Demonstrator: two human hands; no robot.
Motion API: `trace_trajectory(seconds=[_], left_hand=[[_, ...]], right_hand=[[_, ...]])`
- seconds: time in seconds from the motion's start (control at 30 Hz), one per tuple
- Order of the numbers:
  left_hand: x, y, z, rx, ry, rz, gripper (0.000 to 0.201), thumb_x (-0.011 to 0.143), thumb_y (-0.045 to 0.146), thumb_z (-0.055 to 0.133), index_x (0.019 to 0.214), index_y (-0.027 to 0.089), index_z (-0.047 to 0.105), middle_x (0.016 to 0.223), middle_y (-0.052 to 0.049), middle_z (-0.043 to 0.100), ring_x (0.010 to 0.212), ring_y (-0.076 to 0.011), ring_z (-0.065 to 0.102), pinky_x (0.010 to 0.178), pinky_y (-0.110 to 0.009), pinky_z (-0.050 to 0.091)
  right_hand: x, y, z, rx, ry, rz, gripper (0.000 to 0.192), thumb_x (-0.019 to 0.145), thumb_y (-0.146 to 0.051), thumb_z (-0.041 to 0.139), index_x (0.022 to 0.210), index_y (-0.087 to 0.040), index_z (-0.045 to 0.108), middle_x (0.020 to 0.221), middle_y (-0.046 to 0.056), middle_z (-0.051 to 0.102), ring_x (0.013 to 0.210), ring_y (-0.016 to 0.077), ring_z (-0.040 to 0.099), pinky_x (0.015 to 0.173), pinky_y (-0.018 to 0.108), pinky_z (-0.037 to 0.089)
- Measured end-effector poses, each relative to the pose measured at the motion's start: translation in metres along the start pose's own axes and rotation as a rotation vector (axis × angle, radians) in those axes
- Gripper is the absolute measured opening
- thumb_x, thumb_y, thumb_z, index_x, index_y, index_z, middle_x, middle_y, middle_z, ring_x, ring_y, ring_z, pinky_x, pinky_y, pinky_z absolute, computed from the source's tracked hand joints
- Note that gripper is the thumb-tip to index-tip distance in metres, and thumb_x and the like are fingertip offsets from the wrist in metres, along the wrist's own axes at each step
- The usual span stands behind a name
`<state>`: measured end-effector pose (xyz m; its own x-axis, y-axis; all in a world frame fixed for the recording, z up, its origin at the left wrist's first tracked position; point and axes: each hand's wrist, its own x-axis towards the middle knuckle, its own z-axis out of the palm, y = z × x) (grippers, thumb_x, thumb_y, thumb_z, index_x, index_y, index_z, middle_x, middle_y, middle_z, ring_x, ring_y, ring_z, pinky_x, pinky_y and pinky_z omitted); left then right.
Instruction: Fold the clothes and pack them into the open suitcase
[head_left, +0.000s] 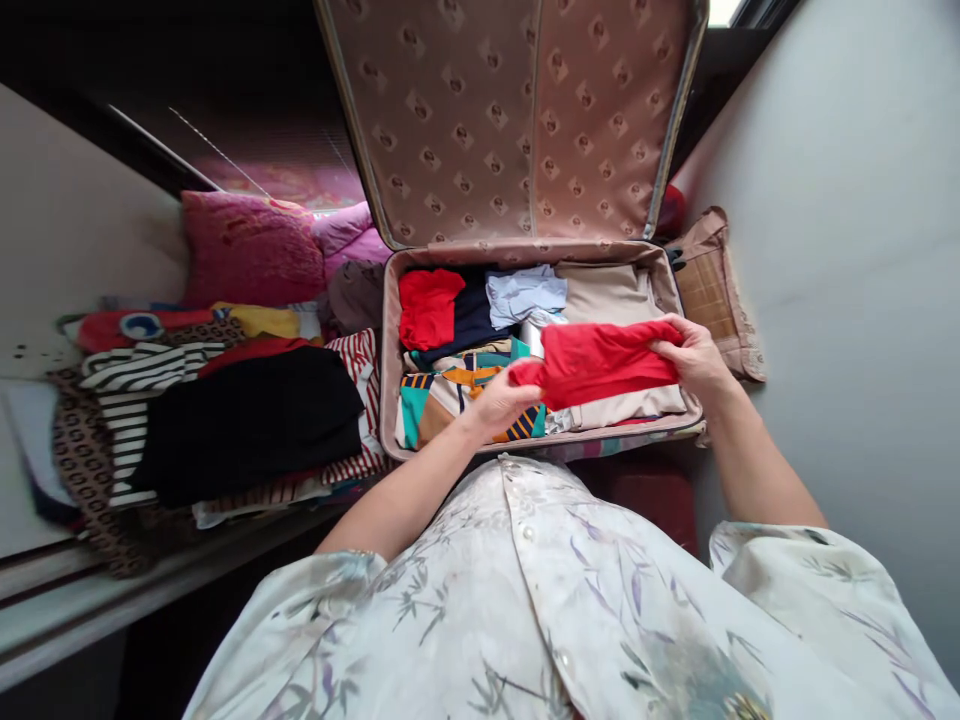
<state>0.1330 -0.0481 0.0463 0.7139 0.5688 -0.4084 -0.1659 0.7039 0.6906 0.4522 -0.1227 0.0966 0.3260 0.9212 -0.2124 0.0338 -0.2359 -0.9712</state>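
A folded red garment is stretched between my two hands above an open suitcase. My left hand pinches its left end, and my right hand grips the right end with the thumb on top. Beneath lie a multicoloured patterned garment at the front left and beige folded clothes on the right. Along the back of the case are another red cloth, a dark navy cloth and a light blue cloth. The red garment hides part of the case's middle.
The suitcase lid stands upright behind. To the left, a pile of clothes carries a black garment and a striped one. A pink pillow leans behind the pile. A brown quilted item lies between case and right wall.
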Motion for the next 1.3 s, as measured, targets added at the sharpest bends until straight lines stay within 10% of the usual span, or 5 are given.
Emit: trace_trajectory(seconds=[0.23, 0.57, 0.77, 0.97, 1.3], left_hand=[[0.025, -0.061, -0.006, 0.807, 0.089, -0.107, 0.048, 0.071, 0.022, 0.077, 0.117, 0.013, 0.069, 0.099, -0.011, 0.075, 0.091, -0.0224, 0.071, 0.080, -0.032, 0.057], [0.014, -0.072, -0.039, 0.675, 0.182, -0.029, 0.031, 0.076, 0.031, 0.066, 0.102, 0.016, 0.069, 0.088, -0.007, 0.075, 0.086, -0.0223, 0.073, 0.081, -0.034, 0.058], [0.004, -0.070, -0.033, 0.654, 0.203, -0.015, 0.035, 0.075, 0.035, 0.067, 0.103, 0.016, 0.069, 0.090, -0.008, 0.075, 0.085, -0.0225, 0.073, 0.081, -0.036, 0.059], [-0.006, -0.075, -0.033, 0.660, 0.200, -0.056, 0.036, 0.075, 0.036, 0.066, 0.104, 0.014, 0.069, 0.089, -0.008, 0.075, 0.083, -0.0220, 0.071, 0.081, -0.036, 0.058], [-0.035, -0.067, -0.054, 0.730, 0.279, -0.076, 0.043, 0.076, 0.042, 0.067, 0.109, 0.016, 0.069, 0.097, -0.010, 0.075, 0.086, -0.0230, 0.071, 0.083, -0.036, 0.056]], right_hand=[[-0.015, 0.091, -0.077, -0.878, 0.016, 0.204, 0.013, 0.065, -0.014, 0.064, 0.075, -0.018, 0.071, 0.068, 0.004, 0.069, 0.073, 0.0187, 0.063, 0.073, 0.027, 0.051], [-0.024, 0.124, -0.080, -1.063, 0.165, 0.037, 0.043, 0.081, -0.012, 0.045, 0.116, -0.012, 0.069, 0.106, 0.016, 0.072, 0.096, 0.0261, 0.064, 0.090, 0.036, 0.051], [-0.037, 0.110, -0.051, -1.417, 0.110, 0.026, 0.071, 0.096, -0.036, 0.052, 0.161, -0.019, 0.030, 0.157, 0.026, 0.035, 0.130, 0.0437, 0.045, 0.103, 0.060, 0.042], [-0.031, 0.149, -0.008, -1.310, -0.160, 0.593, 0.110, 0.084, -0.067, 0.067, 0.167, -0.033, 0.003, 0.169, 0.028, -0.004, 0.144, 0.0593, 0.030, 0.101, 0.069, 0.040], [-0.025, 0.148, 0.020, -1.489, -0.302, 0.534, 0.124, 0.078, -0.076, 0.069, 0.167, -0.024, 0.000, 0.163, 0.041, 0.007, 0.135, 0.0610, 0.044, 0.094, 0.077, 0.039]])
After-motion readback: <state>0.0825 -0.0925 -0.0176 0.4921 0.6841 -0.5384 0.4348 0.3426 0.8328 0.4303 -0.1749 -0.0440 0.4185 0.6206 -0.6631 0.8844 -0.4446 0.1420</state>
